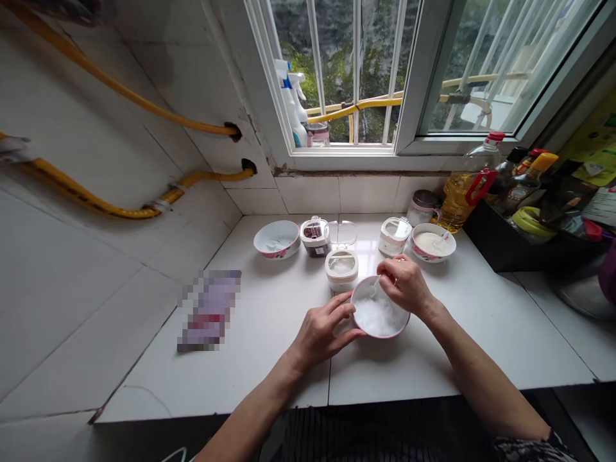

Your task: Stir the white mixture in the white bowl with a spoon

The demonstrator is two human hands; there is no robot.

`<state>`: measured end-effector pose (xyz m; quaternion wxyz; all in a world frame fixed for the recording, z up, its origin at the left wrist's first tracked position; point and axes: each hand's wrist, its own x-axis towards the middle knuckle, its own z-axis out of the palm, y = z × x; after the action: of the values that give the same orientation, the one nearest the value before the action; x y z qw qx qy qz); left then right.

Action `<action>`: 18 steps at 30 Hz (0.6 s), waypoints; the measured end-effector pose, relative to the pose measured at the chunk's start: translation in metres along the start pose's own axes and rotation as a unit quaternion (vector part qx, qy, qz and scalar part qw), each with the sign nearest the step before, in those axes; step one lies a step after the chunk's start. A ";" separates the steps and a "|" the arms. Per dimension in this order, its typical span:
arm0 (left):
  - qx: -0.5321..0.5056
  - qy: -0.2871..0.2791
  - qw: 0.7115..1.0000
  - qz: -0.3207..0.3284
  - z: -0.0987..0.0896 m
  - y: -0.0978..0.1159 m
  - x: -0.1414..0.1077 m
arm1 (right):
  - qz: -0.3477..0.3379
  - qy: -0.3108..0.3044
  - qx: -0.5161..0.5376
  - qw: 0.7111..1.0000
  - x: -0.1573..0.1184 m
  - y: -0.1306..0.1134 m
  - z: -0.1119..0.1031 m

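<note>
My left hand (330,327) grips the left side of a white bowl (385,336) with a pink rim, tilted towards me. White granules (382,319) that look like sugar or salt lie inside it. Over the bowl's far right edge, my right hand (407,285) pinches a small clear spoon (374,290), its head down in the granules. Just beyond the bowl stands a seasoning jar (341,273) of white contents, its clear lid (342,232) raised. Behind are a jar with dark red contents (315,237) and another pale jar (394,237).
A bowl with a flowered side (276,247) stands at the back left, and a bowl of pale grains (434,247) at the back right. Beside that are an oil bottle (462,192) and a black box (500,240) of bottles. A blurred purple packet (212,311) lies left.
</note>
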<state>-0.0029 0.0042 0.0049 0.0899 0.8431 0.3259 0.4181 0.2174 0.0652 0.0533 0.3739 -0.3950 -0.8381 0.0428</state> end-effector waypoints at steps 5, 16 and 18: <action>-0.007 -0.006 1.000 -0.004 0.000 0.000 -0.001 | -0.049 -0.069 0.107 0.991 0.000 -0.013 -0.001; -0.003 -0.010 1.000 -0.004 -0.001 0.000 -0.001 | -0.056 -0.044 0.022 0.997 0.002 -0.008 -0.027; -0.003 -0.013 1.000 -0.006 -0.001 -0.001 -0.001 | -0.006 -0.079 -0.038 0.996 0.001 -0.006 -0.024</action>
<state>-0.0043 0.0039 0.0042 0.0988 0.8463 0.3289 0.4072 0.2293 0.0568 0.0732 0.2919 -0.3994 -0.8682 0.0400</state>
